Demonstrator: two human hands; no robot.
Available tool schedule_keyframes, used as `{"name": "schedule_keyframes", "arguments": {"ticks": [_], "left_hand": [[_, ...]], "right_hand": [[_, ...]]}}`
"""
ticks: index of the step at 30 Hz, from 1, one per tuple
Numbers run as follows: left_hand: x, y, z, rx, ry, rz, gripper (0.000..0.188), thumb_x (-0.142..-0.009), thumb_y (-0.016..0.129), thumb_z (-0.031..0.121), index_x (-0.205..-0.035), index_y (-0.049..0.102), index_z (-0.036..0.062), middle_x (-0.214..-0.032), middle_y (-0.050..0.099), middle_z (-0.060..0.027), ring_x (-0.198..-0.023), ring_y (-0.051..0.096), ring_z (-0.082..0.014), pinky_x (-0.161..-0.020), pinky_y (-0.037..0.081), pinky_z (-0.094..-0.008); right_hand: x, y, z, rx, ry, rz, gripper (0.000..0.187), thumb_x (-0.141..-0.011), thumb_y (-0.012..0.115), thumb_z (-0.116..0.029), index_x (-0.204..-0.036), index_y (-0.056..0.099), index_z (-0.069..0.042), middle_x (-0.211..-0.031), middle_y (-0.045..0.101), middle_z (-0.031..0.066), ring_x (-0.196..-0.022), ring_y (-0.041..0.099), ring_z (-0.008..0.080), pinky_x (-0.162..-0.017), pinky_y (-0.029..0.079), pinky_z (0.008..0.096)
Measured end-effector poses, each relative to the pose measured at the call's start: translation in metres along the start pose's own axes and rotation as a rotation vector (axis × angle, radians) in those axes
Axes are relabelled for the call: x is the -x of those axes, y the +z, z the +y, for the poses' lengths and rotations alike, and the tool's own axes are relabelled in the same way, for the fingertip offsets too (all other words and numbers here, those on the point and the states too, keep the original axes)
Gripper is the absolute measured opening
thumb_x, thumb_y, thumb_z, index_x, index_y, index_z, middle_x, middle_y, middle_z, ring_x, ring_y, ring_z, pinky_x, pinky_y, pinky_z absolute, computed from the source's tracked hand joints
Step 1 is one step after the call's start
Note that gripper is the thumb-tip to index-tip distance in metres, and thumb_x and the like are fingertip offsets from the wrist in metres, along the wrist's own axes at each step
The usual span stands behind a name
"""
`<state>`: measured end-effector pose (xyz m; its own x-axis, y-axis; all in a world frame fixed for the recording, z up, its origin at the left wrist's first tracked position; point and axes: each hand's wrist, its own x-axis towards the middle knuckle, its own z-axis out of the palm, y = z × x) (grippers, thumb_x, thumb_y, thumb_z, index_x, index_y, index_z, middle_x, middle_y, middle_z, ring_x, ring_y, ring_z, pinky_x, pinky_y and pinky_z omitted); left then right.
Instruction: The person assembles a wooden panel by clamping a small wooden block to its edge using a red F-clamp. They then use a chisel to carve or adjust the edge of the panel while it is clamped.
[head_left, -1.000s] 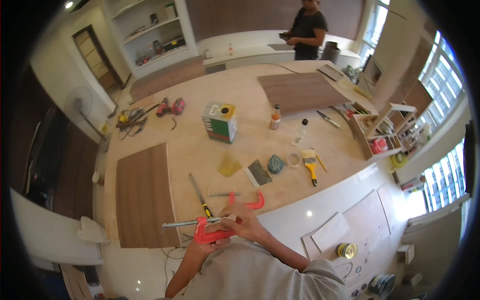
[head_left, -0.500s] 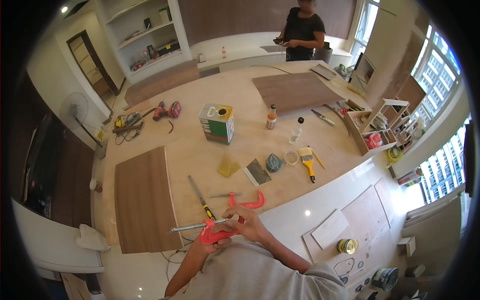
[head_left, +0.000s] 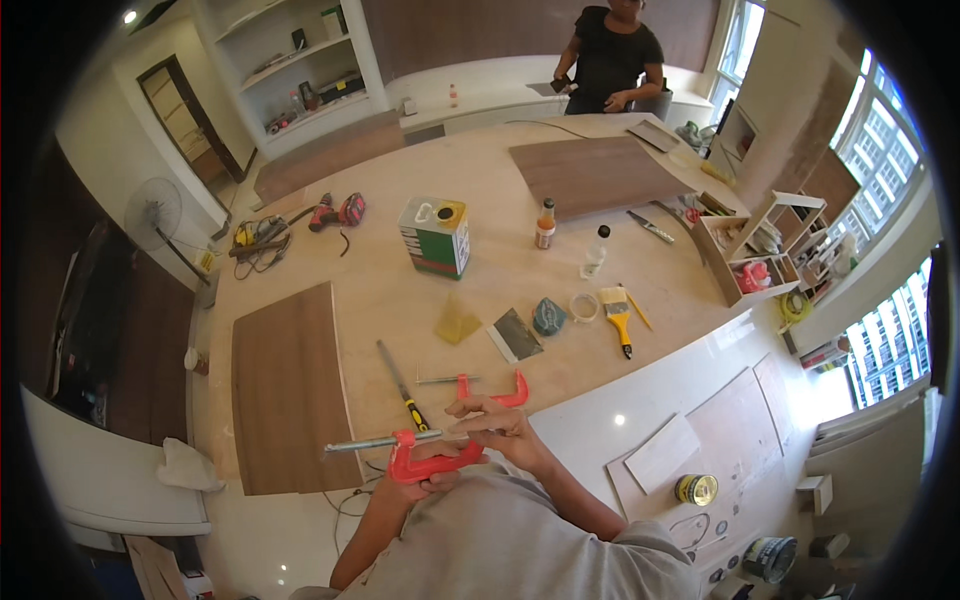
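The left hand (head_left: pixel 425 487) is curling shut around the red frame of a red C-clamp (head_left: pixel 432 462), gripping it from underneath at about 6 o'clock in the view, just above the person's grey shirt. Only the thumb and a few knuckles are showing past the clamp body. The clamp's long steel screw (head_left: pixel 375 443) is sticking out toward 9 o'clock, lying nearly level over the edge of the workbench (head_left: pixel 380 290).

The right hand (head_left: pixel 497 425) is sitting just to the 2 o'clock side of the left, with its fingers partly bent and drawn together, the fingertips pinching at the clamp's top arm near where the screw is entering. The two hands are working close together, both on the same clamp, which is being held slightly above the bench rather than lying on it.

A second red C-clamp (head_left: pixel 495 392) is lying flat on the bench just beyond the right hand, toward 12 o'clock, apart from the fingers. A screwdriver with a yellow-and-black handle (head_left: pixel 402 386) is lying at 11 o'clock from the hands. A dark veneer panel (head_left: pixel 287 386) is resting at 9 o'clock.

Farther off at 12 o'clock, another person (head_left: pixel 612 55) is standing beyond the bench.
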<state>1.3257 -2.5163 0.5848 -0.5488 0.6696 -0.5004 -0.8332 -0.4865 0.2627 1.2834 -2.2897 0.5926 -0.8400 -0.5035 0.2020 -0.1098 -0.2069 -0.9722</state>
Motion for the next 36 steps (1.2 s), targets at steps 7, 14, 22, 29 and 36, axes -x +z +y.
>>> {"name": "schedule_keyframes", "arguments": {"ticks": [7, 14, 22, 29, 36], "left_hand": [[-0.011, -0.004, -0.002, -0.071, -0.025, -0.004, 0.05, -0.099, 0.056, 0.017, -0.144, 0.048, -0.0022, -0.141, 0.059, -0.0283, -0.054, 0.047, -0.0078, -0.041, 0.035, -0.02], [-0.019, 0.008, 0.005, -0.149, -0.053, -0.003, 0.052, -0.1, 0.054, 0.018, -0.147, 0.047, -0.0018, -0.146, 0.056, -0.0281, -0.053, 0.047, -0.0082, -0.041, 0.035, -0.0203], [-0.022, 0.006, 0.003, -0.054, 0.119, 0.212, 0.027, -0.1, 0.054, 0.016, -0.121, 0.059, -0.0006, -0.086, 0.062, -0.0054, -0.051, 0.046, -0.0091, -0.038, 0.032, -0.0227], [-0.032, 0.022, 0.015, -0.033, 0.087, -0.019, 0.026, -0.103, 0.055, 0.018, -0.117, 0.06, -0.0027, -0.087, 0.063, -0.0055, -0.051, 0.048, -0.0094, -0.037, 0.033, -0.0217], [-0.04, 0.011, 0.016, -0.069, 0.048, 0.005, 0.032, -0.1, 0.059, 0.015, -0.13, 0.056, 0.0022, -0.085, 0.062, -0.0028, -0.052, 0.05, -0.0092, -0.037, 0.034, -0.0219]], "right_hand": [[-0.006, -0.02, 0.02, -0.237, 0.025, -0.214, 0.036, -0.089, 0.059, 0.011, -0.113, 0.08, -0.006, -0.139, 0.061, 0.0105, -0.13, 0.056, 0.0215, -0.104, 0.046, 0.0344], [-0.007, -0.029, 0.03, -0.079, -0.008, -0.113, 0.036, -0.091, 0.057, 0.008, -0.119, 0.076, -0.005, -0.145, 0.058, 0.0102, -0.138, 0.05, 0.0233, -0.113, 0.04, 0.0357], [0.004, -0.002, -0.015, 0.646, -0.279, 0.248, 0.038, -0.094, 0.067, -0.007, -0.132, 0.068, -0.009, -0.104, 0.064, 0.0085, -0.102, 0.06, 0.0282, -0.101, 0.039, 0.045], [0.014, 0.0, -0.026, 0.414, -0.075, 0.103, 0.049, -0.095, 0.065, -0.004, -0.144, 0.06, -0.009, -0.085, 0.062, 0.0077, -0.08, 0.06, 0.0256, -0.082, 0.047, 0.0399], [0.019, -0.005, -0.026, -0.087, 0.127, 0.094, 0.052, -0.101, 0.065, -0.005, -0.151, 0.051, -0.008, -0.08, 0.055, -0.0025, -0.071, 0.051, 0.0079, -0.066, 0.041, 0.0252]]}}
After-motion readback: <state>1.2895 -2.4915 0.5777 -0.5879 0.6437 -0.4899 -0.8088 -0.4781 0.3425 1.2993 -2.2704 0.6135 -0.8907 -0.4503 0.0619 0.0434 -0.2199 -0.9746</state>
